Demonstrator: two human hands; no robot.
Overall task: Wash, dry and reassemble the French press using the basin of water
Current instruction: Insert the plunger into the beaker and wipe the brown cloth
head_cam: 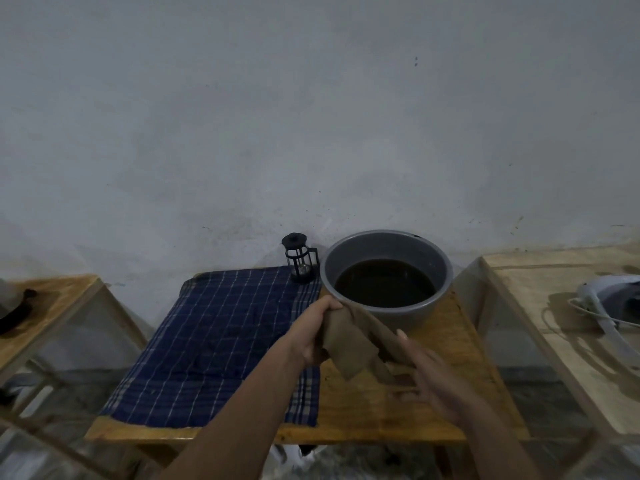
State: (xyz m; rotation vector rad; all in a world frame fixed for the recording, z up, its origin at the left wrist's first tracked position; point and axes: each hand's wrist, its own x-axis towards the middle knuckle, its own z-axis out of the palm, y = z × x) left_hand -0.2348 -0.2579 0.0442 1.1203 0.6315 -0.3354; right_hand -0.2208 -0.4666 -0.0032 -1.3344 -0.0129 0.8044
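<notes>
A small French press (300, 258) with a black frame and lid stands upright at the far corner of the blue checked cloth (221, 344), lid on. To its right sits a grey basin (386, 271) holding dark water. My left hand (317, 332) grips the upper end of a brown cloth (353, 344) just in front of the basin. My right hand (429, 372) lies against the cloth's lower end, fingers spread, whether it grips is unclear.
Everything rests on a wooden table (398, 414) against a grey wall. A second wooden table (540, 299) at the right carries a white appliance (609, 299) with a cord. A wooden shelf (45, 306) at the left holds a dark object.
</notes>
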